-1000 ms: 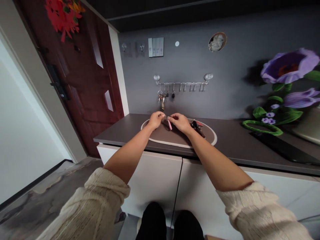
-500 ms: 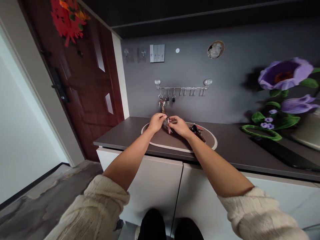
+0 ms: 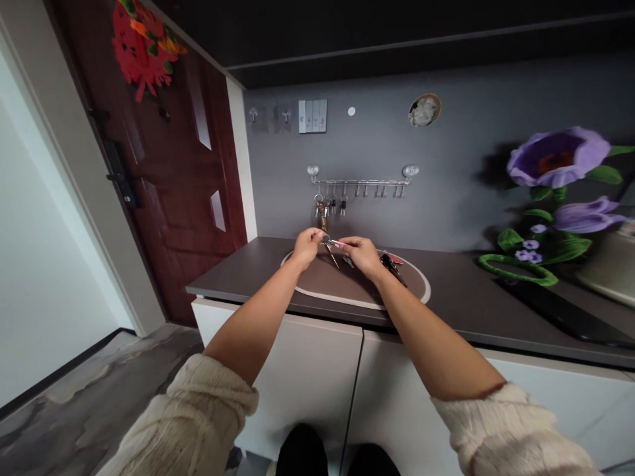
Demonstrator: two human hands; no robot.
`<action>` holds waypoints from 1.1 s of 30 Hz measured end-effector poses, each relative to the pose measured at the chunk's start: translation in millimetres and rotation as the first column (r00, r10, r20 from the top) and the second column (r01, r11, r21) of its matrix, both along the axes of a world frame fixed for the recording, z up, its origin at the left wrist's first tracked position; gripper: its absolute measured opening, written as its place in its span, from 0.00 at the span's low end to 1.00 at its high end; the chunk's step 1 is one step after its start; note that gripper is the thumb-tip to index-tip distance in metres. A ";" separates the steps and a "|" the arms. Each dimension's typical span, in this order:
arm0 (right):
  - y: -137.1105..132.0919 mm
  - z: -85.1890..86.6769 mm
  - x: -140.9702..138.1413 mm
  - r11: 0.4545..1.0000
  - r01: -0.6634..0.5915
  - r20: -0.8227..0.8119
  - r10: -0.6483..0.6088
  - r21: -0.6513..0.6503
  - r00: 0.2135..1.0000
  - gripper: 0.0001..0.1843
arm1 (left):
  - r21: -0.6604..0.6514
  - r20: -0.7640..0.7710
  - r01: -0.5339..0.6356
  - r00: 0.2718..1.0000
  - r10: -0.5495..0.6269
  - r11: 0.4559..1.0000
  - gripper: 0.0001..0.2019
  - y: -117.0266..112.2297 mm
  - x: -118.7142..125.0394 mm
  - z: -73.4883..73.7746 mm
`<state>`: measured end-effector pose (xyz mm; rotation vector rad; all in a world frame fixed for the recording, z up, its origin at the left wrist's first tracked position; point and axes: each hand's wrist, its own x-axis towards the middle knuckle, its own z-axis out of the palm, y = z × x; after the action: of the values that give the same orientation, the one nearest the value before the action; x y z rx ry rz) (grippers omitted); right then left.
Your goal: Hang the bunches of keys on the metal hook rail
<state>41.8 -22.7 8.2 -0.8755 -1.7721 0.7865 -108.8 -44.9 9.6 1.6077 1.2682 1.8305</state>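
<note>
My left hand (image 3: 306,247) pinches a metal key ring (image 3: 326,239) above an oval brown mat with a pale border (image 3: 347,303). From the ring a long key (image 3: 333,256) hangs down. My right hand (image 3: 361,254) is closed on a small pink-ended piece (image 3: 338,243) joined to the ring; its fingers hide most of it, so I cannot tell whether it is a key or a tag. Beneath my right fingers some silvery keys (image 3: 348,262) lie on the mat. Beside my right wrist rest dark keys (image 3: 393,266) and a red item (image 3: 395,259).
On the wall behind, a clear rail with hooks (image 3: 361,182) carries several key bunches (image 3: 326,207) at its left end. A purple flower decoration (image 3: 558,158) and a flat black object (image 3: 560,311) stand to the right. A dark cabinet (image 3: 397,39) overhangs the counter (image 3: 456,284).
My hands have drawn slightly apart. The pink-ended piece has swung from hanging down to nearly level between them, and the ring now shows open to view with a key dangling.
</note>
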 end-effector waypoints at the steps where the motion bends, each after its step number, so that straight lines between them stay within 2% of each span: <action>1: -2.7 1.2 -0.5 0.999 -0.022 -0.001 0.022 -0.045 1.000 0.13 | -0.023 0.060 0.024 0.998 -0.023 0.999 0.07 0.9 0.0 -0.5; 5: -12.2 6.1 -3.3 0.988 -0.108 -0.020 0.106 -0.110 0.994 0.10 | -0.091 0.289 0.121 0.953 -0.091 0.988 0.05 5.0 0.5 -1.5; 10: -14.6 8.8 -6.5 0.993 -0.120 -0.137 0.116 -0.021 0.984 0.14 | -0.094 0.477 0.254 0.860 -0.181 0.963 0.03 5.5 5.5 -0.4; 14: -12.9 7.7 -7.4 0.993 -0.122 -0.174 0.121 0.005 0.977 0.15 | -0.059 0.555 0.369 0.784 -0.277 0.928 0.03 2.7 10.9 0.9; 17: -11.5 6.9 -7.5 0.992 -0.123 -0.202 0.119 -0.008 0.972 0.15 | -0.044 0.562 0.415 0.762 -0.321 0.909 0.03 1.9 13.4 0.4; 21: -11.5 8.3 -7.1 0.994 -0.109 -0.232 0.099 -0.030 0.968 0.16 | -0.038 0.524 0.443 0.772 -0.360 0.896 0.06 3.4 14.3 -2.1; 25: -11.8 10.5 -5.6 0.996 -0.076 -0.266 0.063 -0.040 0.962 0.17 | -0.059 0.479 0.426 0.806 -0.349 0.903 0.10 4.4 14.9 -3.8; 33: -5.5 9.7 0.7 0.996 -0.085 -0.303 0.071 -0.033 0.950 0.17 | -0.096 0.337 0.365 0.887 -0.314 0.926 0.16 3.8 16.8 -1.6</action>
<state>42.5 -28.2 17.9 -0.6765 -1.5301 0.9624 -92.1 -41.1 8.0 1.2899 0.8955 1.6394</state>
